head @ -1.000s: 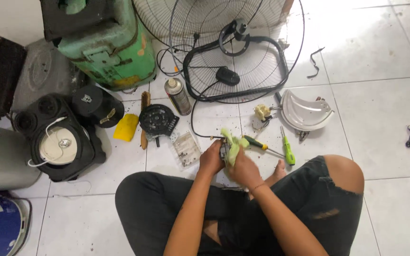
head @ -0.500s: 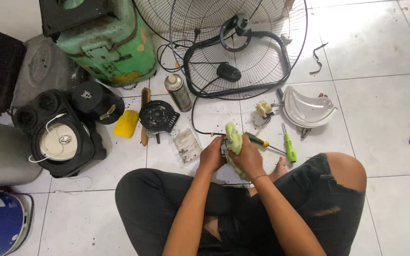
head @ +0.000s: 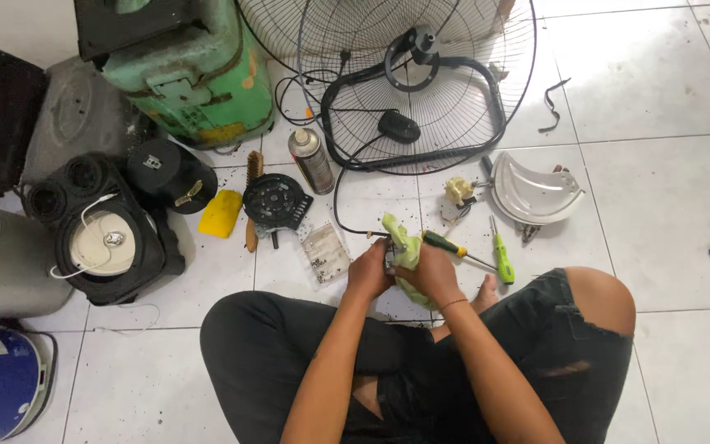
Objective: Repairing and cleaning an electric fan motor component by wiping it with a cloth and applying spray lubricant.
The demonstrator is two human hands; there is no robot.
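While seated, both hands (head: 404, 270) clutch green cloth (head: 404, 247)

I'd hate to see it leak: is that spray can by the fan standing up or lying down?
Lying down. The spray can rests on its side on the floor tiles, its cap end pointing toward the fan guard.

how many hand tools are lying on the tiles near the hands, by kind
screwdrivers: 2, one with a green and black handle, one all green
wire brush with wooden handle: 1
spray can: 1
yellow scraper: 1
total: 5
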